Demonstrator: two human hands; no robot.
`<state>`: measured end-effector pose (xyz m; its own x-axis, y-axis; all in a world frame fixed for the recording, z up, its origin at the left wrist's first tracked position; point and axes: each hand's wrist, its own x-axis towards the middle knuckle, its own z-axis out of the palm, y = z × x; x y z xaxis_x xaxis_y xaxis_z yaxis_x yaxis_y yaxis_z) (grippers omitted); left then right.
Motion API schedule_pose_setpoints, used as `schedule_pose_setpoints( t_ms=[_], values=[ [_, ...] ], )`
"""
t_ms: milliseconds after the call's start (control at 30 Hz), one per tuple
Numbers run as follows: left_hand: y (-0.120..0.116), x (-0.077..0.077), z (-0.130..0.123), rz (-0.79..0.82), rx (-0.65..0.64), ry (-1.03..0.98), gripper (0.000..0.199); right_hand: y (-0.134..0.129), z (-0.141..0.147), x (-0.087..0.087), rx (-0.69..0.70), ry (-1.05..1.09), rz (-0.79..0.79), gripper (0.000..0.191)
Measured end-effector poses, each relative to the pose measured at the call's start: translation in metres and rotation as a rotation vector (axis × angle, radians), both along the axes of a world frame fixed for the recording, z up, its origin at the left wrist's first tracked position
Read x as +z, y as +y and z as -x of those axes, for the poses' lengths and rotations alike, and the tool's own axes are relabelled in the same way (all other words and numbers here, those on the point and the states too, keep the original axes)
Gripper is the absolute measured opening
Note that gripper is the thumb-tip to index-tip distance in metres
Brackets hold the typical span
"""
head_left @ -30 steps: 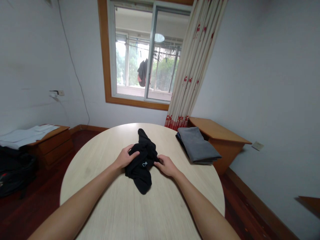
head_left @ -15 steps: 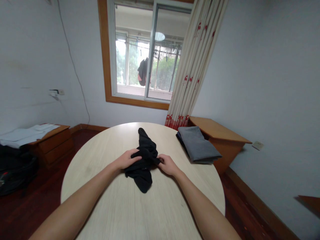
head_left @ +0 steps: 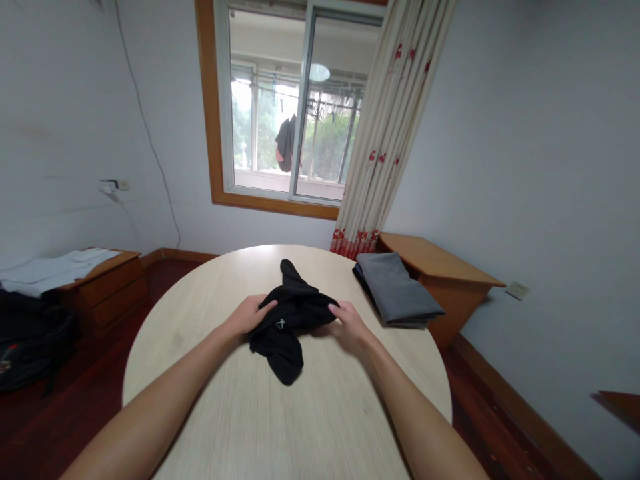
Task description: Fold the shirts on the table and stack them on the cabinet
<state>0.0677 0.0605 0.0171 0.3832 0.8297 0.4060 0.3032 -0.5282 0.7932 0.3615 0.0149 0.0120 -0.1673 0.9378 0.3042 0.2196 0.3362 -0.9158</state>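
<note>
A crumpled black garment (head_left: 293, 310) lies on the round pale table (head_left: 320, 413), with a small white mark on its front. One narrow end points to the far side and a rounded end towards me. At its left edge, my left hand (head_left: 251, 313) is closed on the cloth, thumb on top. My right hand (head_left: 349, 319) pinches the opposite edge and holds it stretched out, slightly off the table. Folds hide the garment's exact kind and some of my fingertips.
Folded grey cloth (head_left: 397, 290) sits at the table's right edge, with darker cloth beneath. Behind it is a wooden desk (head_left: 435, 257). A low drawer cabinet (head_left: 115, 290) with white papers stands left, near a black bag (head_left: 35, 340). A curtain (head_left: 385, 147) hangs by the window.
My right hand has moved right and slightly up, drawing the edge of the black garment outward. The bunched cloth is now spread wider, and the white mark shows.
</note>
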Motion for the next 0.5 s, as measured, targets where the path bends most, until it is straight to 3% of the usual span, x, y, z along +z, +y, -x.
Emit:
schedule_pose_setpoints(
  t_ms=[67,167,333,400,500],
  values=[
    [0.002,0.002,0.003,-0.055,0.028,0.036,0.033,-0.008,-0.011,0.009,0.008,0.168,0.052,0.050],
    [0.002,0.002,0.001,-0.067,0.009,0.088,0.032,-0.018,-0.022,0.018,-0.008,0.222,0.069,0.055],
    [0.001,0.000,-0.003,-0.054,0.040,0.106,0.039,-0.007,-0.025,0.015,-0.085,0.360,0.038,0.059],
    [0.002,0.003,0.001,-0.056,0.085,0.129,0.041,0.001,-0.028,0.008,-0.111,0.332,0.031,0.065],
    [0.005,0.014,0.016,-0.037,0.180,0.152,0.043,0.006,-0.033,-0.005,-0.152,0.079,0.007,0.084]
  ],
)
